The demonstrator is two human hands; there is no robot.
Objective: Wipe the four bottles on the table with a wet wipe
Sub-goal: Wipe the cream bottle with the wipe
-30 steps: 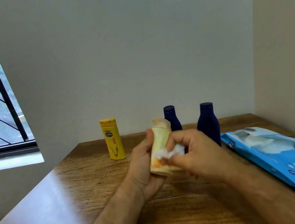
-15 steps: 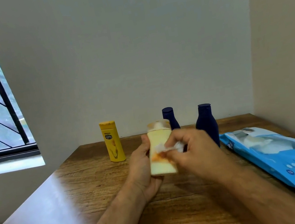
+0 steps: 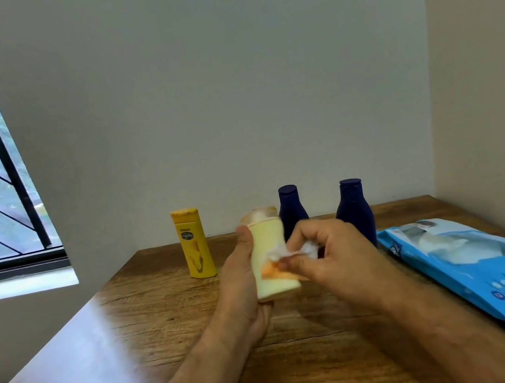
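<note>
standing upright in the left hand (image 3: 239, 289) above the brown wood-grain worktop (image 3: 151, 312) is a pale yellow bottle (image 3: 270, 255), smooth plastic with a flattened oval body, an orange patch low on its front and a cloudy, pale cap. the left grip is closed around it, thumb up the near left edge, the other fingers hidden behind. the right hand (image 3: 339, 260) pinches a crumpled white wet wipe (image 3: 291, 251) between thumb and curled fingers, pressed to the bottle's front just above the orange patch.

behind, near the wall, stand a squarish yellow bottle (image 3: 194, 244) with a printed label and two rounded dark blue bottles, one (image 3: 292, 209) partly hidden by the held bottle, the other (image 3: 354, 207) to its right. a glossy blue wipes pack (image 3: 491, 271) lies flat at the right, its flap open on white sheets.

compared with half a second ago, the held bottle looks much the same, upright with cap up; the wipe sits a touch lower, and the right thumb now crosses the orange patch.
</note>
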